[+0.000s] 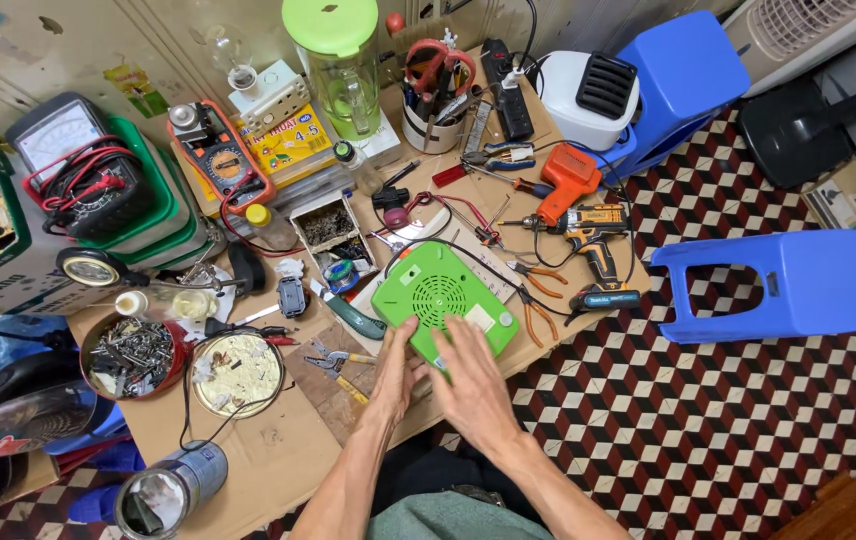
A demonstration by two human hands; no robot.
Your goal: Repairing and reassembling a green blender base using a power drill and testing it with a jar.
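Below, 2 hands flat, fingers spread, left hand (pixel 395 372) and right hand (pixel 472 382) partly hiding green appliance base (pixel 435 296).

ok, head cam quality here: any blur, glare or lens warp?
Head view: evenly lit with soft shadows; both hands, left and right, and the green appliance base look sharp; mild glare on the tin lid; wide-angle bending shows in the floor tiles near the edges.

I see a bright green base (pixel 437 297), orange-black drill (pixel 588 235), blue stools (pixel 778 285), and an orange-rimmed meter (pixel 220 158). Floor (pixel 708 430) is a red, black and white cube pattern. The blender lid (pixel 330 24) is lime green.
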